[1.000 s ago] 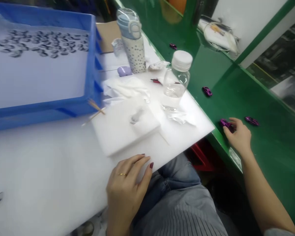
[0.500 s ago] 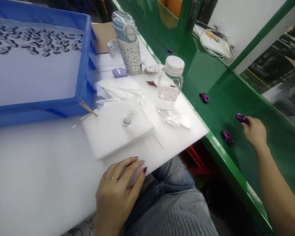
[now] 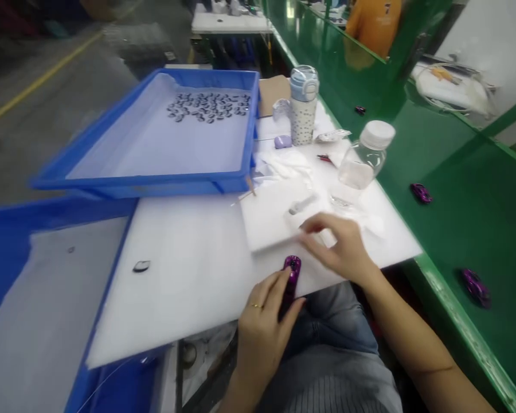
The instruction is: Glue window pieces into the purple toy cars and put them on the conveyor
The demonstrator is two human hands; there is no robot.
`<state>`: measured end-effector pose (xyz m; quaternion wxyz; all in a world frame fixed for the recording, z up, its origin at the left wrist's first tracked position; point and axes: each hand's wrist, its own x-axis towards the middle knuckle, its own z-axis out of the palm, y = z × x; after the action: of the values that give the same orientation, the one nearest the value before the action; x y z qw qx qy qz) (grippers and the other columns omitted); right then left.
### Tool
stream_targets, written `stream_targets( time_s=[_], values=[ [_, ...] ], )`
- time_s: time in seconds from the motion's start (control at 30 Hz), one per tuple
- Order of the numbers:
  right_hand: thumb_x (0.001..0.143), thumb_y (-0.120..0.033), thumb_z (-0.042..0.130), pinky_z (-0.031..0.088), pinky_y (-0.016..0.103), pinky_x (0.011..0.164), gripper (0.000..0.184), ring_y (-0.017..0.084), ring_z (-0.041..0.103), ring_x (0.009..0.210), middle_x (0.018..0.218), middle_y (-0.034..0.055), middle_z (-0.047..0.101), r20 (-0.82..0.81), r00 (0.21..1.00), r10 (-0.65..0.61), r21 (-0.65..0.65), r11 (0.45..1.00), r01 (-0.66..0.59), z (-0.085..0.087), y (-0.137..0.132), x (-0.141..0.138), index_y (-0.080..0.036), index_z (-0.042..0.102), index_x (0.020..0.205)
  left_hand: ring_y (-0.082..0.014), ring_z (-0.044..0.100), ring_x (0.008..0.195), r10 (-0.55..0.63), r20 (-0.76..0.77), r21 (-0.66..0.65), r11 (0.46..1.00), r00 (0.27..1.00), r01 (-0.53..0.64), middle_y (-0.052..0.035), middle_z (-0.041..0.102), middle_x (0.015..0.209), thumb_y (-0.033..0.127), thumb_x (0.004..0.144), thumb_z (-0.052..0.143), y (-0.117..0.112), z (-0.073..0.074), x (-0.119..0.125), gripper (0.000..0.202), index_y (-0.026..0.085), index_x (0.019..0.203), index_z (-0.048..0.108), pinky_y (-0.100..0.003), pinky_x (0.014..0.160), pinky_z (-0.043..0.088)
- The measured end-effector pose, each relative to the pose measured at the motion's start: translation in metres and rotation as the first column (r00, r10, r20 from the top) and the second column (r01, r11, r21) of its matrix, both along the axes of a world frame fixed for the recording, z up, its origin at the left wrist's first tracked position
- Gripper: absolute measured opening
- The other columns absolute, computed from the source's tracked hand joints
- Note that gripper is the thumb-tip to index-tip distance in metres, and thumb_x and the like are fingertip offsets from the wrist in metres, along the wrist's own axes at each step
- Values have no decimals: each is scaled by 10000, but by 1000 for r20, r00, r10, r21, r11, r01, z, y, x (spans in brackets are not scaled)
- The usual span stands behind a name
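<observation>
My left hand (image 3: pixel 264 324) grips a shiny purple toy car (image 3: pixel 291 269) at the front edge of the white work surface. Its fingers lie along the car and cover much of it. Just above and to the right, my right hand (image 3: pixel 339 246) has thumb and index finger brought together by the edge of a white foam block (image 3: pixel 270 215). Blur hides what, if anything, is between those fingertips. The block has a hole with a small whitish object in it, and thin wooden sticks (image 3: pixel 250 186) at its left corner.
A blue tray (image 3: pixel 251 143) holds several small dark parts. One dark part (image 3: pixel 141 266) lies on the white surface (image 3: pixel 176 241). A clear bottle (image 3: pixel 361 160), dotted tumbler (image 3: pixel 303 115) and tissues (image 3: pixel 288 163) stand behind. More purple cars (image 3: pixel 475 287) sit on the green belt (image 3: pixel 451 241).
My right hand has come from the green belt to the foam block. The purple car it held is now under my left hand. The view has swung left.
</observation>
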<state>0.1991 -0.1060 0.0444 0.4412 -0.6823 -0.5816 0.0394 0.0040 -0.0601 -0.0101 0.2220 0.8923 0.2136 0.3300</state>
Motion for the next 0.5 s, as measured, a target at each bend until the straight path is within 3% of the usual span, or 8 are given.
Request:
stream_targets(
  time_s=[0.07, 0.1, 0.17, 0.23, 0.33, 0.43, 0.5],
  values=[
    [844, -343, 694, 561, 276, 756, 239, 135, 669, 798, 934, 24, 703, -170, 978, -119, 18, 992, 124, 4, 14, 8, -193, 589, 997, -250, 660, 1048, -71, -53, -84, 994, 996, 67, -109, 632, 1233, 262, 867, 718, 2, 4, 0, 550, 221, 1378, 519, -378, 903, 580],
    [851, -355, 680, 562, 293, 778, 240, 142, 673, 816, 981, 31, 705, -200, 972, -119, -26, 993, 117, 6, 21, 11, -197, 594, 1009, -257, 650, 1085, -124, -85, -136, 984, 989, 112, -109, 612, 1292, 260, 836, 751, 5, 7, 1, 597, 228, 1382, 513, -386, 915, 583],
    [910, -378, 595, 549, 338, 859, 190, 165, 680, 907, 1051, 36, 702, -241, 970, -42, -149, 989, 6, 11, 31, 14, -207, 621, 988, -273, 621, 1150, -218, -143, -205, 961, 965, 186, -97, 570, 1384, 218, 776, 799, 14, 12, 2, 672, 251, 1383, 513, -420, 949, 576],
    [966, -383, 506, 513, 375, 963, 222, 193, 657, 1068, 1057, 37, 695, -347, 937, 36, -179, 978, -104, 17, 31, 15, -208, 634, 917, -285, 601, 1172, -261, -168, -219, 950, 951, 222, -86, 576, 1392, 167, 737, 817, 23, 16, 4, 703, 259, 1371, 529, -456, 972, 562],
    [968, -310, 531, 463, 383, 1054, 139, 191, 571, 1247, 1143, 36, 665, -543, 821, 178, 3, 978, -210, 21, 16, 9, -224, 640, 960, -279, 592, 1181, -271, -117, -201, 949, 956, 244, -85, 620, 1335, 136, 723, 813, 31, 16, 8, 663, 228, 1332, 568, -476, 1007, 537],
    [946, -210, 546, 509, 304, 819, 115, 136, 621, 895, 919, 9, 639, -631, 703, 327, 288, 941, -178, 9, -8, -4, -256, 647, 973, -285, 592, 1200, -225, -50, -229, 951, 973, 209, -90, 625, 1335, 183, 698, 832, 29, 12, 13, 613, 198, 1271, 613, -484, 1017, 526],
    [913, -274, 593, 439, 278, 657, 93, 130, 508, 707, 771, 1, 538, -710, 606, 359, 329, 930, -165, -5, -20, -13, -257, 641, 991, -297, 617, 1158, -167, -25, -262, 953, 986, 155, -92, 646, 1307, 205, 660, 843, 25, 11, 17, 592, 184, 1217, 644, -490, 977, 544]
  ],
)
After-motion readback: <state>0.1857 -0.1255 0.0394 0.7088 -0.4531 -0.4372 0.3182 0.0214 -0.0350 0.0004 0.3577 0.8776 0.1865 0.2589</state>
